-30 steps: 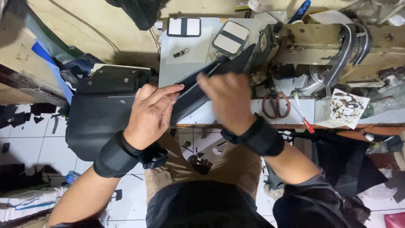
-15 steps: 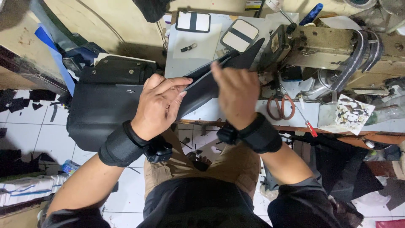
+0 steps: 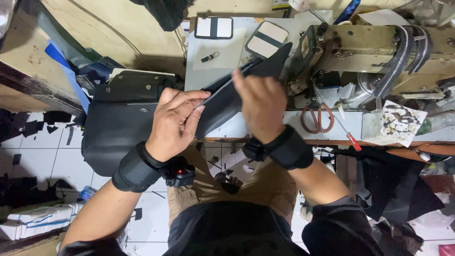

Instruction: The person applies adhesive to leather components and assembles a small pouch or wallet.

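L wrist: blk band w/ sensor | R wrist: blk band | khaki shorts

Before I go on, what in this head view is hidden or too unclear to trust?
- Needle area of the sewing machine: the black panel and right hand cover it.
- Right hand's fingers: curled behind the panel, grip unseen.
- Black bag: its far side hangs below the table edge; the left hand covers its join to the panel.
- Machine's right end: cut off by the frame edge.
- Small clip: too small to identify.
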